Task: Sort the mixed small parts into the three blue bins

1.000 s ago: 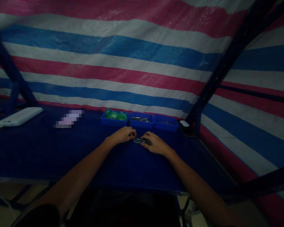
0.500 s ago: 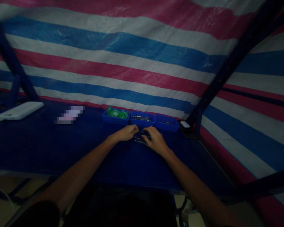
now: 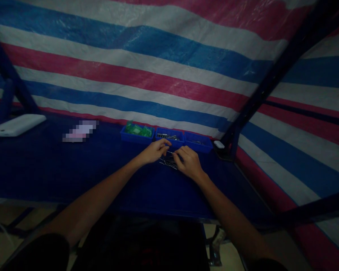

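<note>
A thin metal rod [image 3: 170, 152] spans the small gap between my two hands, above the table. My left hand [image 3: 155, 151] has its fingertips closed at the rod's left end, with the index finger bent above. At the other end, my right hand [image 3: 188, 162] pinches the rod between thumb and fingers. Just below lies a loose pile of thin metal rods [image 3: 167, 163], partly covered by the right hand. What sits on the rod at the fingertips is too small and dark to make out.
Behind my hands stand a blue bin [image 3: 137, 140] with green plastic, a bin [image 3: 169, 142] of small metal parts and a bin [image 3: 198, 147] with thin pieces. A white case [image 3: 219, 144] lies right, a white power bank [image 3: 18, 125] left, on the blue table [image 3: 101, 180].
My right hand's fingers, apart before, have come together at the rod's right end. The left index finger has lifted a little. The whole view has shifted slightly.
</note>
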